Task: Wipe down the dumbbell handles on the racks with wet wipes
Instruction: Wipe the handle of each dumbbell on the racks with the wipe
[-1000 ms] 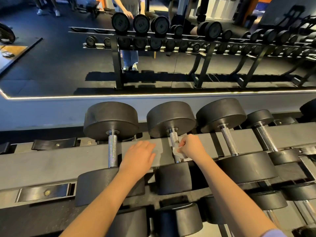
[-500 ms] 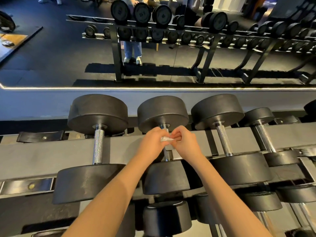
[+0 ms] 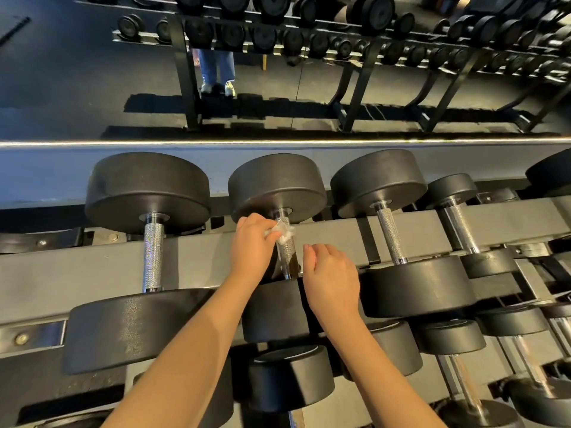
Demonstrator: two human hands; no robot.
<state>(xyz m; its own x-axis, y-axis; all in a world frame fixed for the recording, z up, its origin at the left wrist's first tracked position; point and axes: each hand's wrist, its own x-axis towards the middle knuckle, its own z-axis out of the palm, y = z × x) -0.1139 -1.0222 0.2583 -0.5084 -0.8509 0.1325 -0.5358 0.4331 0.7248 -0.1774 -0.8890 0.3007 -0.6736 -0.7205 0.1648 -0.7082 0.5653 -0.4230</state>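
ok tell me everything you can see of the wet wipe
The wet wipe is a small white wad, crumpled and bunched, thin and tissue-like in look. The left hand pinches it and holds it against the upper end of a knurled metal handle, just below that dumbbell's far black head. The right hand is apart from it, lower and to the right. Whether it is damp cannot be told.
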